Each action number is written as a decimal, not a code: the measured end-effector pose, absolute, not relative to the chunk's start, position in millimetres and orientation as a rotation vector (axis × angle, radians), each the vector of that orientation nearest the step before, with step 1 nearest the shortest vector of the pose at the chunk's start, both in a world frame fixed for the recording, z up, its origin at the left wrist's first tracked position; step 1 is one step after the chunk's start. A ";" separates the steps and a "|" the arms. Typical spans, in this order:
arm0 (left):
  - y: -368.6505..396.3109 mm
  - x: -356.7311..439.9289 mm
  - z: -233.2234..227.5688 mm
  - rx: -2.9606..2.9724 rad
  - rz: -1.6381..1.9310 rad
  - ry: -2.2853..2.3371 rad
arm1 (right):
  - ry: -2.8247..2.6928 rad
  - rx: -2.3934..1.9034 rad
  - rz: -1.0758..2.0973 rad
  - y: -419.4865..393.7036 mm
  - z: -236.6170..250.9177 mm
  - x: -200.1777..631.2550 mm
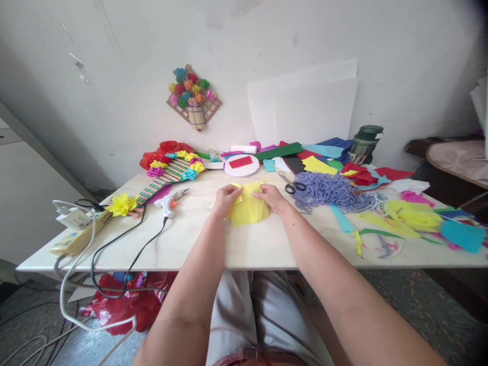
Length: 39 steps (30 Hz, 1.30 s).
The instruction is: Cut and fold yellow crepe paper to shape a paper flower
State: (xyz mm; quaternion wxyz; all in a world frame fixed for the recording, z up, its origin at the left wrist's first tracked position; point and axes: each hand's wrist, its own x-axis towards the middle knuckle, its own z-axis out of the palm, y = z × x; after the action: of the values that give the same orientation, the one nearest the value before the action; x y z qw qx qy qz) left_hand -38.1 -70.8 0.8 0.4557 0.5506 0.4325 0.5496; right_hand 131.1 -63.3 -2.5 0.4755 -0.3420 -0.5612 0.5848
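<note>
A sheet of thin yellow crepe paper (249, 211) hangs between my two hands, just above the tabletop. My left hand (227, 199) pinches its upper left part, with the thumb and fingers pressed together. At the upper right, my right hand (271, 197) pinches it in the same way. The paper looks slightly creased and see-through near its lower edge. Black-handled scissors (295, 188) lie just right of my right hand, beside a heap of purple yarn (331, 192). Beyond the paper rests a white round disc (230, 170) with a red paper piece (240, 162) on it.
A white glue gun (165, 204) with a cord lies left, near a yellow power strip (72, 240) and a woven piece (168, 175) edged with paper flowers. Coloured paper scraps (407, 218) spread across the right side. A dark green jar (366, 145) stands at the back right.
</note>
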 end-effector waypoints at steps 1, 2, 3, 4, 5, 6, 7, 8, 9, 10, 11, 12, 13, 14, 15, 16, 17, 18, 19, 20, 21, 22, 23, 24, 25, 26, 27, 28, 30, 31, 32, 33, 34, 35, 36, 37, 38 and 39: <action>-71.1 -37.4 1.3 1.376 1.357 1.082 | -1.370 -0.823 1.435 -63.9 -1.9 130.9; -71.1 -36.6 1.6 1.394 1.355 1.096 | -1.368 -0.808 1.440 -64.5 -1.2 130.6; -70.9 -35.9 1.7 1.413 1.351 1.110 | -1.367 -0.793 1.443 -64.9 -0.8 130.2; -70.5 -35.3 1.6 1.431 1.349 1.124 | -1.365 -0.781 1.445 -65.2 -0.4 129.9; -69.9 -34.7 1.4 1.451 1.351 1.135 | -1.363 -0.777 1.447 -65.3 -0.4 129.6; -69.3 -34.1 1.1 1.470 1.355 1.146 | -1.361 -0.778 1.449 -65.1 -0.5 129.4; -68.8 -33.7 0.8 1.485 1.362 1.160 | -1.358 -0.783 1.450 -64.8 -0.8 129.3; -68.3 -33.4 0.6 1.494 1.367 1.172 | -1.356 -0.789 1.449 -64.3 -1.3 129.2; -68.1 -33.2 0.5 1.496 1.368 1.183 | -1.355 -0.793 1.447 -63.9 -1.9 129.2; -68.1 -33.1 0.5 1.491 1.362 1.194 | -1.355 -0.796 1.445 -63.4 -2.4 129.2; -68.1 -33.0 0.6 1.483 1.352 1.206 | -1.357 -0.799 1.443 -63.0 -3.0 129.2; -68.3 -33.0 0.7 1.473 1.342 1.220 | -1.358 -0.802 1.442 -62.7 -3.5 129.2; -68.5 -33.1 0.9 1.466 1.334 1.231 | -1.359 -0.805 1.441 -62.5 -3.9 129.1; -68.8 -33.2 1.1 1.464 1.330 1.241 | -1.360 -0.807 1.439 -62.3 -4.3 129.0; -68.9 -33.3 1.3 1.466 1.330 1.248 | -1.361 -0.809 1.438 -62.2 -4.5 128.9; -69.1 -33.5 1.5 1.468 1.330 1.251 | -1.363 -0.811 1.435 -62.2 -4.7 128.6; -69.1 -33.6 1.6 1.471 1.332 1.251 | -1.365 -0.813 1.432 -62.2 -4.7 128.4; -69.1 -33.7 1.6 1.473 1.335 1.251 | -1.367 -0.814 1.429 -62.4 -4.7 128.1; -69.1 -33.7 1.7 1.471 1.340 1.251 | -1.367 -0.812 1.429 -62.6 -4.5 127.8; -69.2 -33.9 1.7 1.464 1.347 1.250 | -1.364 -0.806 1.431 -62.9 -4.2 127.5; -69.3 -34.0 1.7 1.453 1.353 1.247 | -1.360 -0.796 1.435 -63.2 -3.7 127.3; -69.5 -34.1 1.8 1.443 1.357 1.240 | -1.354 -0.786 1.439 -63.6 -3.3 127.2; -69.9 -34.3 1.9 1.434 1.357 1.229 | -1.348 -0.778 1.442 -63.9 -2.8 127.2; -70.4 -34.5 2.0 1.430 1.349 1.215 | -1.342 -0.776 1.442 -64.2 -2.4 127.2; -71.1 -34.7 2.2 1.431 1.335 1.202 | -1.338 -0.780 1.439 -64.3 -2.2 127.3; -71.8 -34.9 2.5 1.435 1.317 1.188 | -1.336 -0.789 1.433 -64.2 -2.1 127.5; -72.5 -35.1 2.7 1.437 1.301 1.176 | -1.335 -0.799 1.423 -64.0 -2.2 127.7; -73.1 -35.2 3.0 1.436 1.289 1.166 | -1.336 -0.807 1.412 -63.7 -2.5 127.9; -73.5 -35.3 3.3 1.432 1.280 1.156 | -1.338 -0.810 1.394 -62.9 -3.3 128.1; -73.4 -35.3 3.4 1.432 1.282 1.160 | -1.339 -0.806 1.388 -62.6 -3.6 128.1; -73.1 -35.4 3.4 1.437 1.286 1.172 | -1.339 -0.802 1.386 -62.4 -3.9 128.0; -72.7 -35.4 3.3 1.444 1.290 1.187 | -1.340 -0.800 1.386 -62.4 -4.0 127.9; -72.2 -35.4 3.2 1.452 1.293 1.201 | -1.341 -0.798 1.385 -62.4 -4.1 127.8; -71.9 -35.4 3.1 1.458 1.296 1.212 | -1.343 -0.798 1.384 -62.6 -4.0 127.7; -71.7 -35.4 3.0 1.463 1.299 1.219 | -1.344 -0.797 1.384 -62.8 -3.9 127.6; -71.7 -35.3 3.0 1.467 1.300 1.222 | -1.344 -0.795 1.382 -63.0 -3.8 127.6; -71.8 -35.2 3.1 1.466 1.301 1.224 | -1.343 -0.791 1.379 -63.1 -3.7 127.5; -72.1 -35.0 3.3 1.465 1.300 1.224 | -1.342 -0.787 1.376 -63.2 -3.5 127.5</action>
State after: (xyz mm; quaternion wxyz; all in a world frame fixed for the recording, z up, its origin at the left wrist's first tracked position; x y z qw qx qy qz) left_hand -35.0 -72.1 3.3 0.4043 0.5801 0.4849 0.5147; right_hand 127.5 -63.2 -3.5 0.5076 -0.3265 -0.5568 0.5707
